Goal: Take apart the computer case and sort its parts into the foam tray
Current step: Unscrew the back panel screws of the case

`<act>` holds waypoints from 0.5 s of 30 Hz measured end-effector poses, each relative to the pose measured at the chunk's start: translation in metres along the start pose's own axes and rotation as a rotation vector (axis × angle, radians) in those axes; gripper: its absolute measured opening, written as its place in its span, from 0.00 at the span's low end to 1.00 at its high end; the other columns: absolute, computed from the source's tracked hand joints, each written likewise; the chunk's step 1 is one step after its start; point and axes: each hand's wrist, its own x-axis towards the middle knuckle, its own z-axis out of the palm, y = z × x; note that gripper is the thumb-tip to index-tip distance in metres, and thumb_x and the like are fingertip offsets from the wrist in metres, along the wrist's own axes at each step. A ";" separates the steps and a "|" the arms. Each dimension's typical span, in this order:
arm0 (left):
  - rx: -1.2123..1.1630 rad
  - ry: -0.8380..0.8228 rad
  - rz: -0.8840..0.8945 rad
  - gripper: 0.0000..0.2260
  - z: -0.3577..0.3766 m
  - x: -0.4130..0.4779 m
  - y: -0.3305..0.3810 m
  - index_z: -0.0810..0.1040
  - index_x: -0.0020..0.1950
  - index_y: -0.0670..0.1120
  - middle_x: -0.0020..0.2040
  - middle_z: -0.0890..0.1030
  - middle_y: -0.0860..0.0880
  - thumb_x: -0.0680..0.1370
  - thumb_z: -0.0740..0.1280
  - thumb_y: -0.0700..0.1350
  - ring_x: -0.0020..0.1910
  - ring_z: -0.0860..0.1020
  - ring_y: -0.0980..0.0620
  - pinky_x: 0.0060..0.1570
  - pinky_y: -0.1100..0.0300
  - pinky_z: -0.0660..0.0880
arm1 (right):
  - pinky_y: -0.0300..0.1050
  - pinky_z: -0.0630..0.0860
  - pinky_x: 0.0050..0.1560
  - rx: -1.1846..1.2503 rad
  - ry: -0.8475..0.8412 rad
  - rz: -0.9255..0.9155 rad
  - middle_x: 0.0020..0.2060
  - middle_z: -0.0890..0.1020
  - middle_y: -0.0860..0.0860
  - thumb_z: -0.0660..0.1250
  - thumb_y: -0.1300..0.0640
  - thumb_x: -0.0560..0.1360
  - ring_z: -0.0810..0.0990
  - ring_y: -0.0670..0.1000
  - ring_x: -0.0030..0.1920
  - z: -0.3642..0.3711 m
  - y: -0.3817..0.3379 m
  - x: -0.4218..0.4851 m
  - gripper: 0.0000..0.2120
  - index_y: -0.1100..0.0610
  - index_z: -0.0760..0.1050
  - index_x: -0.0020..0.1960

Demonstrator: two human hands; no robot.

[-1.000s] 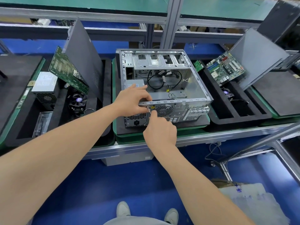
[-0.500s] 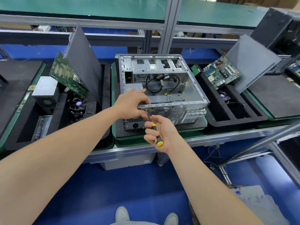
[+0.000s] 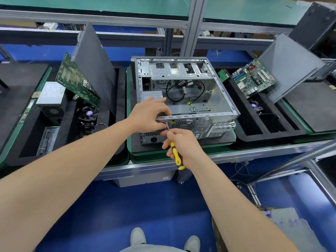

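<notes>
- The open computer case (image 3: 214,95) lay on its side at 12 o'clock, rear panel facing the person.
- The left hand (image 3: 147,115) gripped the case's upper rear edge, fingers curled over it.
- The right hand (image 3: 183,144) was wrapped round a yellow-and-black screwdriver (image 3: 175,153), whose tip met the rear panel just below the left hand.
- A foam tray (image 3: 67,124) holding parts sat at 10 o'clock, and a second foam tray (image 3: 269,132) at 2 o'clock.
</notes>
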 end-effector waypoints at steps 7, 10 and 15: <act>-0.085 -0.055 -0.049 0.15 -0.007 0.000 0.004 0.80 0.59 0.56 0.67 0.78 0.57 0.73 0.72 0.48 0.79 0.59 0.57 0.79 0.45 0.55 | 0.48 0.72 0.43 -1.056 0.461 -0.333 0.45 0.83 0.51 0.63 0.52 0.83 0.83 0.58 0.48 0.015 -0.001 -0.006 0.07 0.50 0.81 0.53; -0.087 -0.056 -0.051 0.16 -0.010 -0.001 0.007 0.81 0.59 0.55 0.66 0.79 0.58 0.72 0.72 0.43 0.79 0.60 0.58 0.79 0.45 0.54 | 0.50 0.81 0.45 -0.793 0.336 -0.284 0.38 0.86 0.47 0.64 0.51 0.84 0.85 0.54 0.43 0.007 -0.002 -0.004 0.09 0.48 0.84 0.54; -0.222 -0.011 -0.073 0.17 -0.012 -0.008 0.013 0.80 0.56 0.53 0.66 0.79 0.58 0.70 0.69 0.37 0.74 0.68 0.56 0.76 0.45 0.63 | 0.47 0.82 0.36 -0.393 0.186 -0.220 0.34 0.87 0.45 0.66 0.51 0.84 0.80 0.48 0.26 -0.003 0.003 0.000 0.11 0.49 0.84 0.63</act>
